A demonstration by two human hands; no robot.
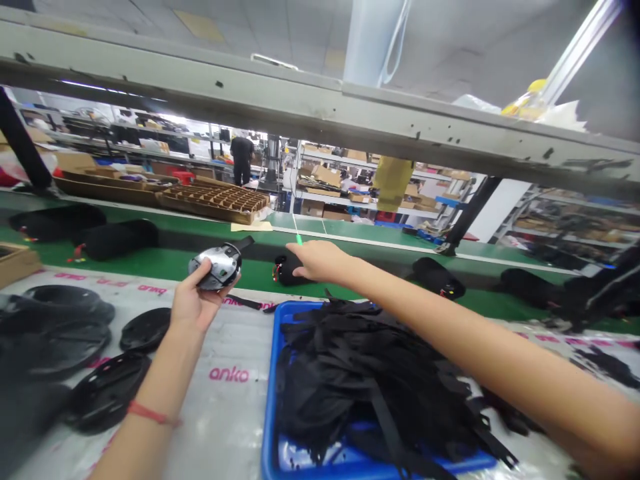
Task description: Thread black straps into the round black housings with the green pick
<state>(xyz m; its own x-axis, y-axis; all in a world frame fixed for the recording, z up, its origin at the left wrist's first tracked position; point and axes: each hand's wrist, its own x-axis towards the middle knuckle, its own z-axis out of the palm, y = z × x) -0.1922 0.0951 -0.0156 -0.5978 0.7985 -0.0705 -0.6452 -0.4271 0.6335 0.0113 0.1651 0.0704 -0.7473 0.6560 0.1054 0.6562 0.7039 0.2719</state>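
Pink "anko" lettering repeats across the white sheet [225, 417] beside the blue tray [271, 400] of black straps [350, 367]. The left hand [196, 303], thumb on top, grips a rounded, shiny silver part [218, 267] with a black tab [245, 244]. The right hand [325, 262] stretches over the green surface [170, 265], fingers bunched at a thin green-ended rod [299, 239]; whether gripping, I cannot tell.

The sheet [220, 417] lies open beside the blue tray [270, 400]; overhead, a beam [300, 97].
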